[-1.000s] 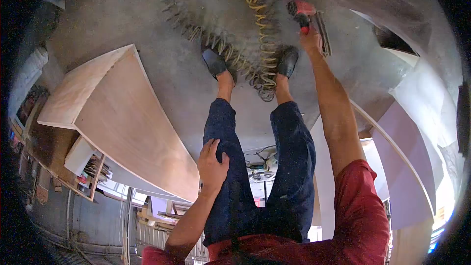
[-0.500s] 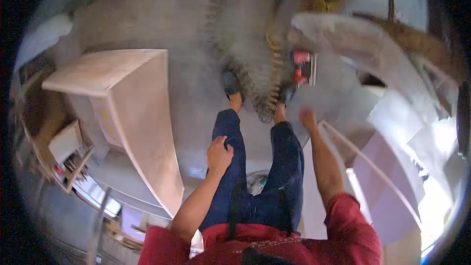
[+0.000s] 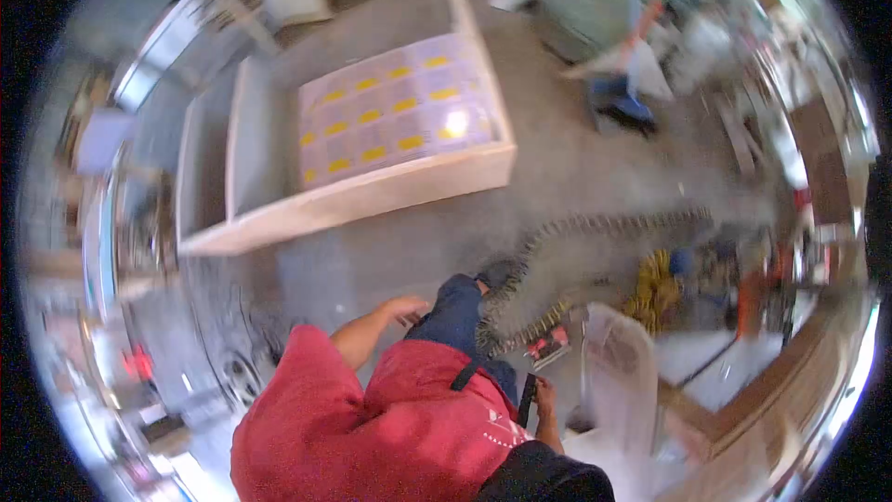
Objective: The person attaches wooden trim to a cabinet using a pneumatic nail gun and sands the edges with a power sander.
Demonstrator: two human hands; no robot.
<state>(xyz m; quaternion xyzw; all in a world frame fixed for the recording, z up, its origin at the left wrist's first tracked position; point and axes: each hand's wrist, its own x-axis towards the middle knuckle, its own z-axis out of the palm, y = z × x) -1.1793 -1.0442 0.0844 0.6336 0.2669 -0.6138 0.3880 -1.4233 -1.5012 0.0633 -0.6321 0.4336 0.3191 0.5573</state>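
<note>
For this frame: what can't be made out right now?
In the head view:
Right hand: small and motion-blurred; whether it holds anything is unclear.
Red nail gun: markings too small and blurred.
Yellow labels in the wooden cabinet: any print motion-blurred.
Red shirt: white print blurred; part cut off by the bottom edge.

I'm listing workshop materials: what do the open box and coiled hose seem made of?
Open box: probably unpainted plywood or board, judging by its pale, matte tan wall. Coiled hose: likely flexible plastic, given its springy loops; blur hides the finish.
</note>
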